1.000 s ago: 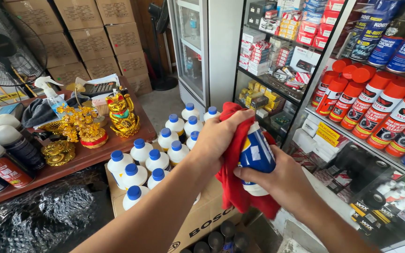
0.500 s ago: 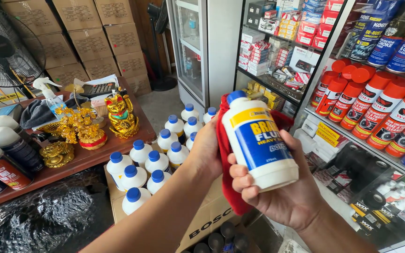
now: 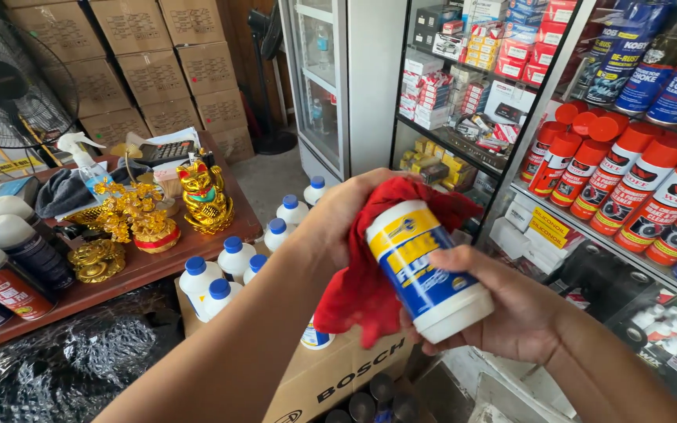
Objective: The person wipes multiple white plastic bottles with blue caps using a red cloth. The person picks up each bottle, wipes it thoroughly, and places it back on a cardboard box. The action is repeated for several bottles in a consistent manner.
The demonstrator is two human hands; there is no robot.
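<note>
**Q:** What is at the centre, and where does it sit?

**A:** A white plastic bottle (image 3: 426, 270) with a blue and yellow label, tilted with its base toward the lower right. It is in front of my chest, above an open cardboard box (image 3: 331, 384). My right hand (image 3: 503, 313) grasps its lower half, fingers curled around the body and thumb laid across the label.

**Q:** And the other hand?

**A:** My left hand (image 3: 346, 215) is clenched on a red cloth (image 3: 362, 294). The cloth is wrapped over the bottle's upper end, so the cap is hidden; the rest of it hangs down between my wrists.

**Q:** What lies just below?

**A:** The box carries more small white bottles with blue caps (image 3: 225, 270), standing upright in a cluster. Dark round caps show in a lower box, too small to tell apart.

**Q:** To the left?

**A:** A wooden table (image 3: 143, 270) bearing gold ornaments (image 3: 205, 196), a spray bottle (image 3: 80, 160), a dark folded cloth, a calculator and a few white-capped cans (image 3: 1, 270) near its front edge. Behind it stand a black fan (image 3: 9, 86) and stacked brown cartons (image 3: 150, 63).

**Q:** To the right?

**A:** Metal shelving (image 3: 589, 235) with rows of red-capped spray cans (image 3: 636, 184), blue cans above them, and small boxed goods on the shelves further back. A glass-door cabinet (image 3: 319, 78) stands between the cartons and the shelving.
</note>
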